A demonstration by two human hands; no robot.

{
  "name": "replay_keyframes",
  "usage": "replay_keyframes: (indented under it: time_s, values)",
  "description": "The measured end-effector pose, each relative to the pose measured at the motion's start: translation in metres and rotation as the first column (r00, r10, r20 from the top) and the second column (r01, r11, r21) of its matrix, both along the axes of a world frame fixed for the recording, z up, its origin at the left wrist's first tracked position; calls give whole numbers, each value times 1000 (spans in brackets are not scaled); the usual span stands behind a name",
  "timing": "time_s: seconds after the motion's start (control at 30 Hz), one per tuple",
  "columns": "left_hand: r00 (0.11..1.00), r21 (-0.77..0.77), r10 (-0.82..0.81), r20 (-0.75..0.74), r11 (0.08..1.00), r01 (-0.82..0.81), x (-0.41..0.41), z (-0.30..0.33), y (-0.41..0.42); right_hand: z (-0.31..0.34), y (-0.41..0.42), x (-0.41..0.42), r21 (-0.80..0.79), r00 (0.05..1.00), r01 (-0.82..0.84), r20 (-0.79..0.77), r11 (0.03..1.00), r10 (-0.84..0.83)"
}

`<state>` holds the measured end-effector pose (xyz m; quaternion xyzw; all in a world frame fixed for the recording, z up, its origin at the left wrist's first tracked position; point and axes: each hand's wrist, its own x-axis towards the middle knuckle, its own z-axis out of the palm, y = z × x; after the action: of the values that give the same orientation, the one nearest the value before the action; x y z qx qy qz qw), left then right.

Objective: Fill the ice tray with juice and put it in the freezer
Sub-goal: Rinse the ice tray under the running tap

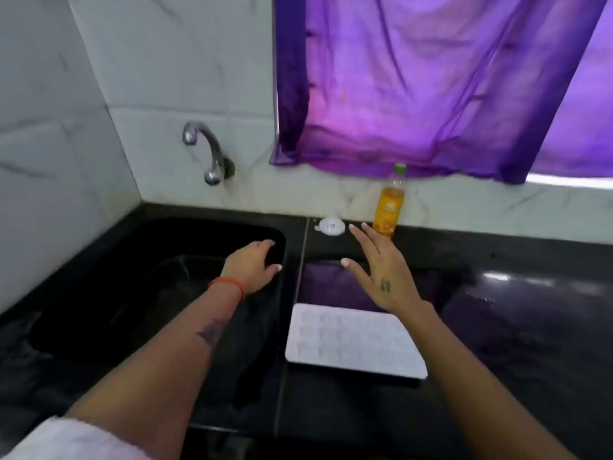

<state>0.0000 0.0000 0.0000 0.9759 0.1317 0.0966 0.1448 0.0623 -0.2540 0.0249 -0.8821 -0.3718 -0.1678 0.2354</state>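
Note:
A white ice tray (351,343) lies flat on the black counter (514,327), its cells looking empty. An orange juice bottle (388,207) with a green cap stands upright at the back against the wall. My right hand (381,273) hovers above the counter between tray and bottle, fingers spread and straight, fingertips just short of the bottle's base, holding nothing. My left hand (253,265) is stretched over the right part of the sink, fingers loosely bent, also holding nothing.
A black sink (132,277) fills the left of the counter, with a chrome tap (207,154) on the tiled wall above it. A small white round object (330,225) sits at the back left of the bottle. A purple curtain (431,78) hangs over the window.

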Motion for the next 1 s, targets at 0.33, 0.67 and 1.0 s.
replay_keyframes:
  time_s: [0.33,0.67,1.0]
  values:
    - [940,-638,293,-173,695,-333,-51,-90,-77,-93,-85,-34,-243,766,476,-357,845,-534]
    - [925,-835,337,-175,446,-321,-52,-88,-57,-96,-48,-30,-45,650,502,-638,864,-411]
    - [855,-976,512,-78,134,-169,-57,-56,71,-72,98,0,96,767,329,-608,939,-207]
